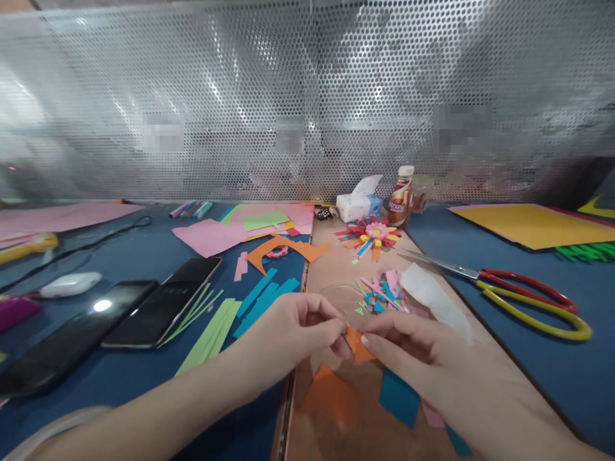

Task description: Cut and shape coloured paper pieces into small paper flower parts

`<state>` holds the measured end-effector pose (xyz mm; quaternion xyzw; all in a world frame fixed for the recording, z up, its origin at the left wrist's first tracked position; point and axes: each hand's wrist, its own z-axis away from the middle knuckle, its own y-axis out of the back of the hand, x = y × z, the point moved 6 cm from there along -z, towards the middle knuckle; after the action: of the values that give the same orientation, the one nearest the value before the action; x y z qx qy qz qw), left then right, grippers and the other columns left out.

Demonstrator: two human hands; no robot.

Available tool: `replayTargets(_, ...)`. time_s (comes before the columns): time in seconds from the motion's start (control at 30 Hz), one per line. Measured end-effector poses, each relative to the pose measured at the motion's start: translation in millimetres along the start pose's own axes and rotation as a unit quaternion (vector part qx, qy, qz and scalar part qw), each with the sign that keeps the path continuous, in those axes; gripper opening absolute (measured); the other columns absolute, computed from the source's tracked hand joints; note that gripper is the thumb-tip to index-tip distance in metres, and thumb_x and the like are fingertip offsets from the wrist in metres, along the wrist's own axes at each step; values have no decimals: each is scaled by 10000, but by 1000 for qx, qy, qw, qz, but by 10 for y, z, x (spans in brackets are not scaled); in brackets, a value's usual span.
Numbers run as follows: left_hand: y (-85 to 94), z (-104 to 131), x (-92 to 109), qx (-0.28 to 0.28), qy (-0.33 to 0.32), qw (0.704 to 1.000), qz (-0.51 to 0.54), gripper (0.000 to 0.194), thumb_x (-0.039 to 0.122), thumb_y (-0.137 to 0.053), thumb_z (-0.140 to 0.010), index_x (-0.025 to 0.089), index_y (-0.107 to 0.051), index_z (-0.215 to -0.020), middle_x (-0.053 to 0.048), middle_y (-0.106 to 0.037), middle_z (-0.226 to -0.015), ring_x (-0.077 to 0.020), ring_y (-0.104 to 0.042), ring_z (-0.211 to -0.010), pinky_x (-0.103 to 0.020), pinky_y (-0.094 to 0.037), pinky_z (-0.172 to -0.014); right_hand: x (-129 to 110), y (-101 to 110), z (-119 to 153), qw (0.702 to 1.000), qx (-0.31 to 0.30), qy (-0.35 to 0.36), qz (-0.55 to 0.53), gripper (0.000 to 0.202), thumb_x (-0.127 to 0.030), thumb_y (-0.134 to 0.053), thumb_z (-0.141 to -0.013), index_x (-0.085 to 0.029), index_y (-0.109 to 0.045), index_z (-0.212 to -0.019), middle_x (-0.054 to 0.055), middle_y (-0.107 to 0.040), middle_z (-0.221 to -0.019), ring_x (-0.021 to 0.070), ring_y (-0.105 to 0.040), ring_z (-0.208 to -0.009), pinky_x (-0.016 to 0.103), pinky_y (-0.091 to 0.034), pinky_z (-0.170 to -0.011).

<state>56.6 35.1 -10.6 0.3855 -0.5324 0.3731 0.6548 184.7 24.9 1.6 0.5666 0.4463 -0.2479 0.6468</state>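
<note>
Between my two hands is a small piece of orange paper point(359, 346), its edges looking crinkled or notched. My left hand point(307, 325) pinches its left side with thumb and fingers. On the other side my right hand point(408, 346) grips it, thumb in front. Below them on the brown strip lie a larger orange paper piece point(331, 397) and a blue paper piece point(400, 398), with a bit of pink beside it. Just beyond the hands sits a small heap of pink, blue and green paper scraps point(384, 291).
Scissors point(480, 276) with red and yellow handles lie at right. A paper flower point(372, 235), a tissue pack point(360, 206) and a bottle point(401, 195) stand farther back. Left are green strips point(211, 336), blue strips point(266, 298) and two phones point(166, 307). A perforated metal panel point(307, 96) rises behind.
</note>
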Motion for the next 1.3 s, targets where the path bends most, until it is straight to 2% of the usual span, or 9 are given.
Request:
replayTargets(0.1,-6,10,7,2,8,1000,-4,94,188,-512,-740,149,-574,-680,15,-646,-620,-97,-581,-630,-189,-418,-649,95,-33,-19,998,-10,-36,-50,106,-255,-516,-736,-221,-610,-699,-20,-644,-673,117,-609,-686,175,-471,-605)
replayTargets(0.17,-8,11,13,6,15,1000,-6,93,179,-506,-739,149,-570,-679,14,-649,-617,-100,-582,-627,-192,-417,-643,121,-30,-28,997,-7,-42,-58,111,-249,-512,-733,-213,-602,-679,-12,-655,-724,127,-614,-711,193,-484,-638)
replayTargets(0.37,-16,3,8,6,30,1000,-1,93,178,-499,-736,151,-560,-671,11,-645,-615,-107,-581,-610,-203,-419,-613,114,-30,-44,998,-18,-38,-37,131,-237,-489,-740,-214,-605,-685,-9,-658,-704,138,-621,-698,210,-494,-627)
replayTargets(0.63,-13,8,7,8,14,1000,-19,87,185,-498,-729,156,-550,-666,13,-623,-605,-122,-585,-631,-221,-427,-640,182,-79,-73,997,-3,-14,-78,108,-232,-506,-711,-201,-579,-638,-2,-641,-647,133,-610,-660,215,-488,-603)
replayTargets(0.77,-32,7,29,12,4,999,-35,72,188,-502,-733,154,-529,-676,13,-611,-614,-112,-574,-623,-218,-430,-638,210,-68,-63,998,8,-8,-62,113,-246,-507,-711,-203,-578,-633,1,-637,-642,138,-604,-640,226,-481,-582)
replayTargets(0.93,-104,24,-12,-12,39,998,-37,94,247,-546,-714,157,-528,-692,24,-590,-610,-99,-549,-578,-191,-419,-562,201,-66,-38,998,0,-6,-67,108,-252,-512,-727,-195,-590,-681,19,-655,-664,143,-609,-635,245,-487,-594)
replayTargets(1.07,-136,28,-14,-36,23,999,-29,99,236,-543,-718,146,-552,-677,9,-599,-641,-112,-563,-639,-212,-431,-627,162,-69,-29,997,7,2,-82,114,-260,-505,-742,-194,-585,-695,21,-661,-688,142,-613,-646,254,-491,-616)
replayTargets(1.2,-122,19,-17,-39,18,999,-4,116,245,-526,-741,144,-552,-689,3,-609,-658,-114,-569,-654,-226,-431,-654,147,-103,-5,997,-26,-5,-77,103,-241,-482,-763,-193,-572,-776,20,-647,-751,139,-600,-706,257,-482,-657)
replayTargets(1.3,-95,10,-11,-28,18,999,-17,123,248,-528,-740,145,-552,-677,3,-619,-650,-117,-571,-645,-227,-429,-644,142,-110,23,998,-55,-27,-32,145,-259,-464,-778,-187,-584,-737,10,-621,-702,125,-563,-639,228,-456,-578)
